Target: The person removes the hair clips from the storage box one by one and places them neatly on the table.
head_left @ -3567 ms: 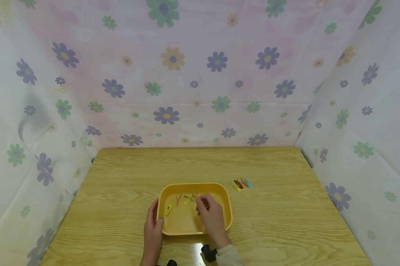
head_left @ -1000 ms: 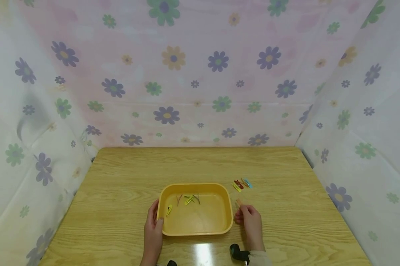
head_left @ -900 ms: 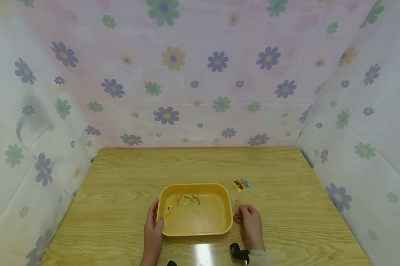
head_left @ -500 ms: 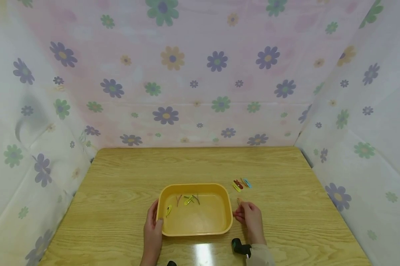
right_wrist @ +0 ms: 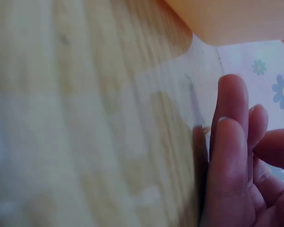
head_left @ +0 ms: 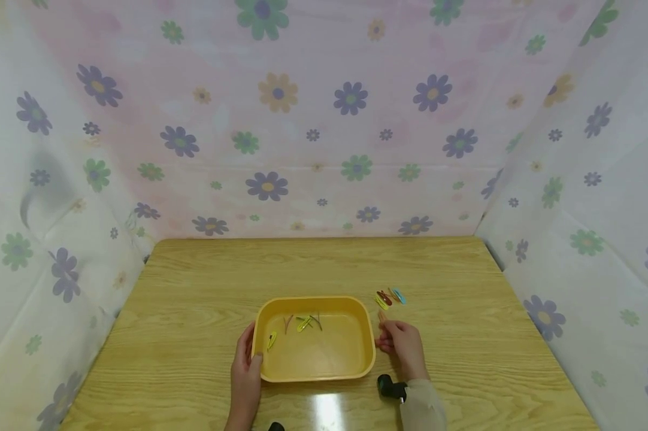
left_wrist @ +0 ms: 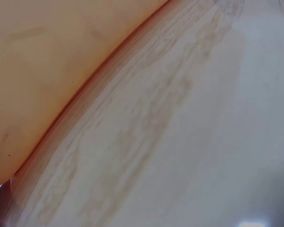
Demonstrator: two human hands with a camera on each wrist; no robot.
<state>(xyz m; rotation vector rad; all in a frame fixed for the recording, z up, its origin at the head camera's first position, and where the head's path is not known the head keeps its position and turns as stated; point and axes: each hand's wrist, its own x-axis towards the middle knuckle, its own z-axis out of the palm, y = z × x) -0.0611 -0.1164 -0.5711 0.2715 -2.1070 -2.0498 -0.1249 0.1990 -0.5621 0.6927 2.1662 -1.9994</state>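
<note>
A yellow tray (head_left: 317, 370) stands on the table with several small hair clips inside. One is a yellow snap clip (head_left: 272, 340) at the tray's left; another yellow clip (head_left: 304, 324) lies crossed with a thin dark one near the far wall. My left hand (head_left: 245, 374) grips the tray's left side, thumb over the rim, fingers outside. My right hand (head_left: 402, 344) is low beside the tray's right wall, fingertips towards the loose clips beyond. In the right wrist view its fingers (right_wrist: 228, 165) lie close over the table; I cannot tell whether it pinches something.
Beyond the right hand lie several clips: a yellow clip (head_left: 381, 302), a dark red clip (head_left: 384, 297) and a blue clip (head_left: 399, 296). The wooden table (head_left: 221, 275) meets flower-patterned cloth (head_left: 313, 197) at the back and sides.
My right hand has left the inside of the tray, gone right past its wall, and edged slightly forward towards the loose clips. The left hand keeps its grip on the tray.
</note>
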